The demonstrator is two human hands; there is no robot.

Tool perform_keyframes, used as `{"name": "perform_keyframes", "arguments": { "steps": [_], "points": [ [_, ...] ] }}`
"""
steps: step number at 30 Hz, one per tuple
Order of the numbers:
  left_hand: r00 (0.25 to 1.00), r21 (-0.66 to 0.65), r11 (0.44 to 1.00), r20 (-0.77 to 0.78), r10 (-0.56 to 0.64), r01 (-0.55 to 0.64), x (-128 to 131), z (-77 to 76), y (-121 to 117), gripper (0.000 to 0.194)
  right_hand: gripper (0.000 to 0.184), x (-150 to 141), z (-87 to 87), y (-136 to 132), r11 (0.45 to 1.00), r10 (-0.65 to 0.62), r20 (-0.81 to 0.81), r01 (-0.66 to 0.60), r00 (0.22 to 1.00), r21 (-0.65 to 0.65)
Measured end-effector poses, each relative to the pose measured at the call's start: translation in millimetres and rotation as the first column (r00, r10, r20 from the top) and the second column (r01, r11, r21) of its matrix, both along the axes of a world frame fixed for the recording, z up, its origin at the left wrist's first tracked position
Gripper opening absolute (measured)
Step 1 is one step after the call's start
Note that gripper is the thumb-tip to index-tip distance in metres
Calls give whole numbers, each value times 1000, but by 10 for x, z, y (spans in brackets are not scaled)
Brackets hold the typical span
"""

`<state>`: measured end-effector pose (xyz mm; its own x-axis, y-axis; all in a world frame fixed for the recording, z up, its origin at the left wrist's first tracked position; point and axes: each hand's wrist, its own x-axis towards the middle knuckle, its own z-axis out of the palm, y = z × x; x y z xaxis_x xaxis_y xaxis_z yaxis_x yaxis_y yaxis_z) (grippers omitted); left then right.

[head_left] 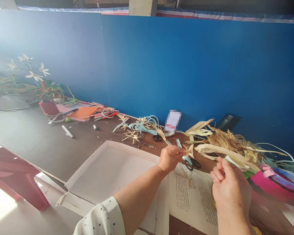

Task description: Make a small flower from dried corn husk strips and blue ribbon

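My left hand [170, 158] is closed in a pinch on a small dried husk piece [186, 150] above an open printed book [194, 195]. My right hand [229, 186] is closed too, its fingers curled round a roll of pale tape [236, 162]. A strip of that tape seems to run between the two hands. Small black-handled scissors [191, 163] lie on the table just under the husk piece. A heap of dried corn husks [225, 143] lies right behind my hands.
A shallow white cardboard tray [112, 169] lies left of the book. Further scissors [157, 137], light blue ribbon [143, 128], orange paper [84, 112], a white stick [67, 131] and husk flowers [33, 70] line the blue wall. A red plastic chair [14, 176] stands at left.
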<state>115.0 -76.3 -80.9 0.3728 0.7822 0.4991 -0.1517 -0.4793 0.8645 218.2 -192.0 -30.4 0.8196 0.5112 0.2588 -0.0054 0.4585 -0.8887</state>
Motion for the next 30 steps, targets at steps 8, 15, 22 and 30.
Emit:
{"name": "perform_keyframes", "arguments": {
  "steps": [8, 15, 22, 30],
  "points": [
    [975, -364, 931, 205, 87, -7, 43, 2, 72, 16, 21, 344, 46, -165, 714, 297, 609, 253, 736, -653],
    [989, -248, 967, 115, 95, -64, 22, -14, 31, 16, 20, 74, 143, -61, 249, 682, 472, 429, 560, -868],
    [990, -202, 976, 96, 99, -78, 30, -23, 34, 14, 17, 64, -15, 112, 223, 712, 448, 430, 541, -875],
    [991, -185, 977, 62, 117, -104, 11, 17, -1, 14, 18, 64, 57, 238, 139, 755, 414, 493, 509, -859]
  ]
}}
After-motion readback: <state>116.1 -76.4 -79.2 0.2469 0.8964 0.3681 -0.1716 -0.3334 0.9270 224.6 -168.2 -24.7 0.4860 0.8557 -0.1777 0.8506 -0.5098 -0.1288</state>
